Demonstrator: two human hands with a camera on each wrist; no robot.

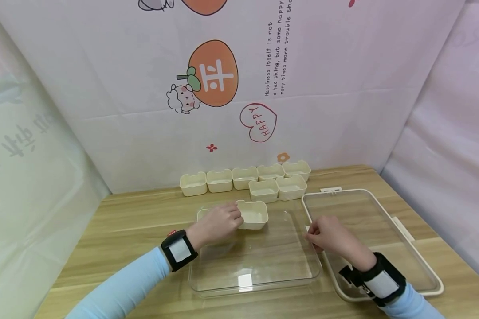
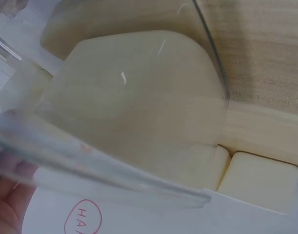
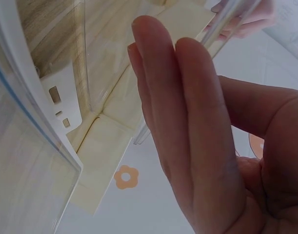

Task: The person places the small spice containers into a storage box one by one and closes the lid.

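Observation:
A small cream plastic box (image 1: 254, 215), also seen through a clear wall in the left wrist view (image 2: 139, 102), is pinched at its left wall by my left hand (image 1: 219, 220). It is at the back part of a large clear plastic container (image 1: 259, 266); whether it touches the floor cannot be told. My right hand (image 1: 330, 235) is beside the container's right wall, close to the lid's edge. The right wrist view shows its fingers (image 3: 163, 97) fairly straight and together, the thumb apart, with nothing between them.
Several more cream boxes (image 1: 219, 180) stand in two rows along the back of the wooden table (image 1: 135, 230). To the right lies a clear lid with a pale frame (image 1: 387, 210) and side clips (image 1: 403, 228). Printed white cloth (image 1: 143, 146) hangs behind and on both sides.

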